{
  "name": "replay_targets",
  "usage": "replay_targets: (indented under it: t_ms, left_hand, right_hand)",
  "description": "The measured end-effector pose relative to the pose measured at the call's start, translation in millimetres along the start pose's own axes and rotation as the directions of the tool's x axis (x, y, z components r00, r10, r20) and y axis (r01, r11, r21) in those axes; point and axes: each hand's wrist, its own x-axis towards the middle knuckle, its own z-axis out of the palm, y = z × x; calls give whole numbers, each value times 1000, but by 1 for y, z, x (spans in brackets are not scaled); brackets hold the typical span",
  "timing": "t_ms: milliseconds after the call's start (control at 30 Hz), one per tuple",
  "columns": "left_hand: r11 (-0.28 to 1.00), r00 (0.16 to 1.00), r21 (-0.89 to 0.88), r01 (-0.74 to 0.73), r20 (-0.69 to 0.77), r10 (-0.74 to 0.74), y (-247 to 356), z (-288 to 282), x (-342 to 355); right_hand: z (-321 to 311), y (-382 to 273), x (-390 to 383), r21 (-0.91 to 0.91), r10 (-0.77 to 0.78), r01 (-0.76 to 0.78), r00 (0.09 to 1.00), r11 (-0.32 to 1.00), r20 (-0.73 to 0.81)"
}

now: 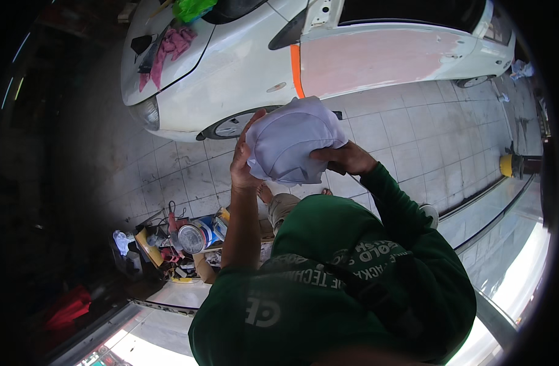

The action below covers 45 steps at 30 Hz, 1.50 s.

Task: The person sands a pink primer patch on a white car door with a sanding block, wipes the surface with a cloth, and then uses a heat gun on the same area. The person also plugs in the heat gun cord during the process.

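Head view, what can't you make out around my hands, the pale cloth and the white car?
- Head view: fingertips of the left grip, hidden behind the pale cloth.
- Head view: some fingertips of the right grip, also behind the cloth.
- Head view: the cloth's underside, hidden by its upper side.
- Head view: the white car's roof, cut off by the upper edge.

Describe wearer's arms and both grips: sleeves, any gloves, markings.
Dark green sleeves. Right sleeve runs down near the wrist; left sleeve ends much higher, leaving the left forearm bare. Left grip and right grip: ordinary hands, ungloved. White lettering on the top's body.
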Motion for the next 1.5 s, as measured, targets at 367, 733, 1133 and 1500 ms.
replay_targets:
  t_ms: [367, 733, 1133, 1500]
  left_hand:
    - [897, 940, 297, 326, -2, -341, -229, 151, 127]
    - [709, 696, 620, 338, 342, -631, -301, 269, 284]
    - [950, -381, -310, -29, 882, 276, -307, 624, 313]
    - [966, -411, -256, 33, 878, 247, -421, 726, 326]
  right_hand:
    - [-186, 64, -158, 48, -262, 323, 838, 945, -478]
    - [-363, 74, -216, -181, -80, -100, 627, 978, -775]
    - [-525, 127, -300, -515, -364, -264, 457, 816, -812]
    - [-674, 79, -429, -130, -96, -38, 477, 991, -874]
